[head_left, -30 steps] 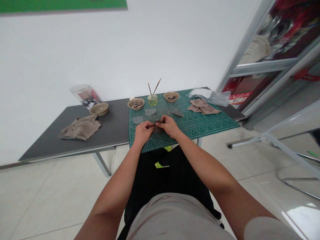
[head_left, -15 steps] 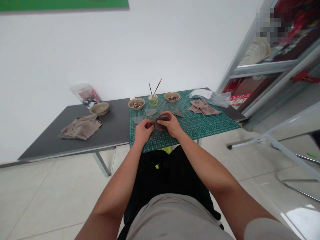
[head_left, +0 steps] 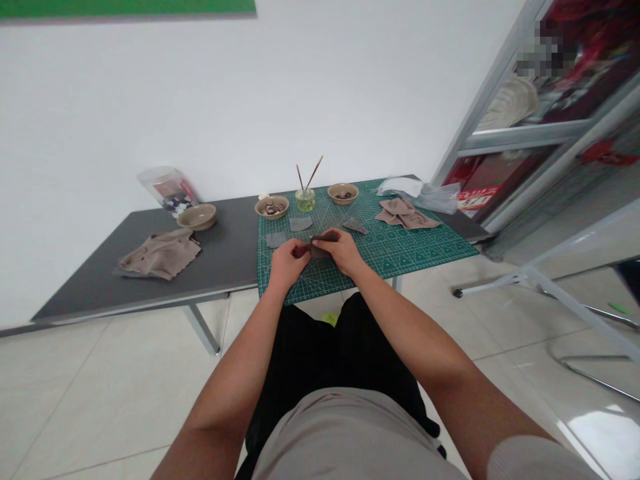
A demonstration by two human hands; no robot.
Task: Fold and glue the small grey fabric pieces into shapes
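Standing here, I find no wording legible. The red-and-white sign point(head_left: 479, 199) behind the glass at right bears characters too blurred to read; any figures among the green cutting mat's point(head_left: 405, 251) printed lines are likewise indistinct

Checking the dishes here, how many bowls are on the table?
3: one bowl on the dark tabletop at left; a second bowl left, a third bowl right of the glass jar.

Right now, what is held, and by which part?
A small brown piece, pinched at its right side by the right hand; the left hand may grip its left edge.
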